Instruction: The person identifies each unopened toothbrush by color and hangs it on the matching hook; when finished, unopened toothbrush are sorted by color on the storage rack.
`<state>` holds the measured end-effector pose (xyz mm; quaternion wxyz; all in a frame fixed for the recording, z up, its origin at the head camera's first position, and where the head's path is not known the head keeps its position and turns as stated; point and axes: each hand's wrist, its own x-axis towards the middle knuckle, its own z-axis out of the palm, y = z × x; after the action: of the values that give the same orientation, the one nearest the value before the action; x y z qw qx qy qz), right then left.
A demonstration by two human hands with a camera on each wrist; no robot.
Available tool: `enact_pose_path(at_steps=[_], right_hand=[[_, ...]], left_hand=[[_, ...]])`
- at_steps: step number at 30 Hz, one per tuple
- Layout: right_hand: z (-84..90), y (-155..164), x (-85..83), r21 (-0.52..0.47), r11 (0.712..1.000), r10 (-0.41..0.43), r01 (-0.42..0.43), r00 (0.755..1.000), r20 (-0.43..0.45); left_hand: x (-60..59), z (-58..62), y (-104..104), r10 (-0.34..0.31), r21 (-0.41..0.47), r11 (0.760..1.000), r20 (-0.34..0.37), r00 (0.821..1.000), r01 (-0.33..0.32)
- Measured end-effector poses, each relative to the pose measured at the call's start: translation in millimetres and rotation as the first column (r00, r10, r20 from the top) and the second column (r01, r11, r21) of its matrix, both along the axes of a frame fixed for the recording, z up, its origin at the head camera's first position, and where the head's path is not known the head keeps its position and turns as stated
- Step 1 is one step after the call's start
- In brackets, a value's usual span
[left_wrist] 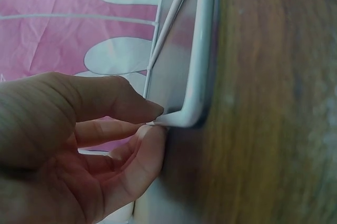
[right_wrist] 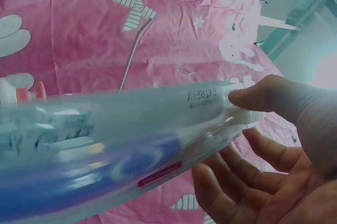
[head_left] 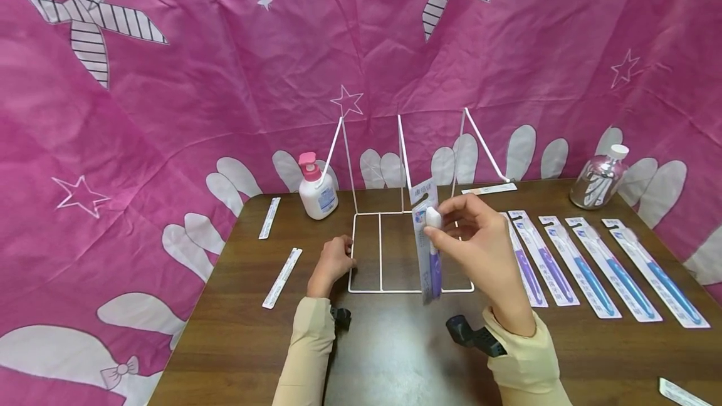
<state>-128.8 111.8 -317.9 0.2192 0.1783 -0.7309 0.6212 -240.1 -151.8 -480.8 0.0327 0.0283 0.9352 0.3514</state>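
Big dark wooden table (head_left: 395,362) fills the scene, backed by a pink cloth (head_left: 197,80) patterned with stars and bows. Centre of the table stands the white wire rack (head_left: 403,218), its base frame flat on the wood and three thin prongs slanting up and back. Off to the right lies a row of packaged toothbrushes (head_left: 592,268) side by side, flat on the table, purple handles nearest the rack and blue ones farther out. On the left lie two slim white packets (head_left: 282,277), well apart from the rack.

Containers now: a white pump bottle (head_left: 317,193) with a pink top stands upright just behind the rack's left corner; its contents can't be made out. Far right, a clear jar (head_left: 599,177) with a white cap, holding striped items that are too small to tell.

The right hand (head_left: 479,249) holds a packaged purple toothbrush (head_left: 427,243) upright above the rack's base, thumb and fingers (right_wrist: 274,97) clamped on the pack's upper end. The left hand (head_left: 334,262) rests at the rack's near left corner, fingers (left_wrist: 131,110) pinching the wire there.
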Motion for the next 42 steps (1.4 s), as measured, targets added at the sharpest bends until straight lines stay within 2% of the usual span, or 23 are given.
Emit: enact_pose_path(at_steps=[7,20,26,33,37,42], right_hand=[[-4.1,-6.2,-6.4,0.108,0.992,-0.056,0.061,0.997,-0.051],[-4.9,-8.1,-29.2,0.156,0.984,-0.083,0.091,0.995,-0.058],[-10.7,-8.6,-44.7,0.169,0.980,-0.096,0.108,0.993,-0.075],[-17.2,-11.6,-63.0,0.151,0.985,-0.069,0.084,0.992,-0.103],[-21.3,-16.2,-74.6,0.140,0.987,-0.060,0.078,0.990,-0.130],[-25.2,-21.1,-87.1,0.128,0.986,-0.092,0.110,0.985,-0.143]], left_hand=[[-0.1,-0.8,-1.7,0.013,0.016,1.000,0.009,1.000,-0.014],[-3.7,0.8,3.1,0.007,0.008,1.000,-0.009,1.000,-0.007],[-2.7,-0.5,0.8,-0.001,-0.003,1.000,-0.005,1.000,0.001],[-1.8,-1.6,-0.9,-0.013,-0.015,1.000,-0.018,1.000,0.013],[-2.2,-1.5,-1.0,-0.011,-0.011,1.000,0.006,1.000,0.011],[-3.2,-0.9,-0.8,-0.014,-0.013,1.000,0.005,1.000,0.014]])
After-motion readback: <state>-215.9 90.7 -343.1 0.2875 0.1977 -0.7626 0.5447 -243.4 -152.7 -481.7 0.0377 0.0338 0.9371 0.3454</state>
